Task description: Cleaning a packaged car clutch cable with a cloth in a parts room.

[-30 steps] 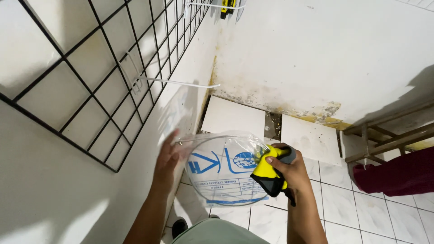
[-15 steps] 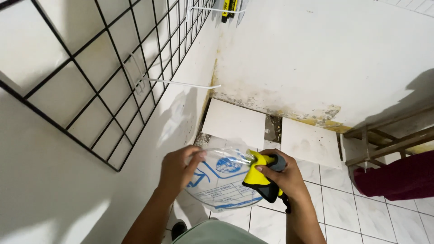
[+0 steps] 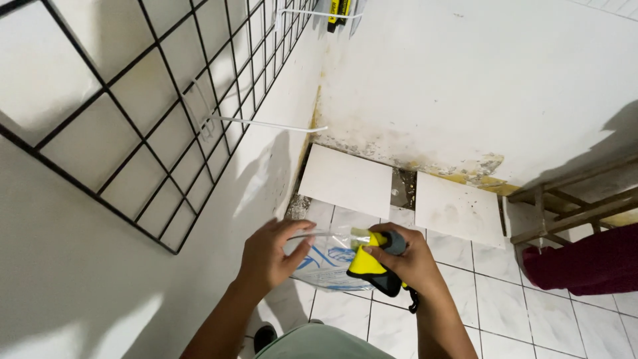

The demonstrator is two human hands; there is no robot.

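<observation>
My right hand (image 3: 412, 259) grips a yellow and black tool with a grey end (image 3: 372, 262), held over the white floor tiles. A clear plastic bag with blue print (image 3: 329, 262) hangs crumpled between both hands, under and around the tool. My left hand (image 3: 269, 252) pinches the bag's left edge with its fingers. Both hands are close together at waist height, next to the white left wall.
A black wire grid panel (image 3: 153, 100) hangs on the left wall with a white hook (image 3: 266, 124) sticking out. Two loose white tiles (image 3: 345, 179) lean on the stained back wall. A wooden frame (image 3: 571, 199) and dark red cloth (image 3: 591, 262) are at right.
The bag was spread flat and wide; now it is crumpled small. My left hand moved from behind the bag to its edge, closer to the right hand and tool.
</observation>
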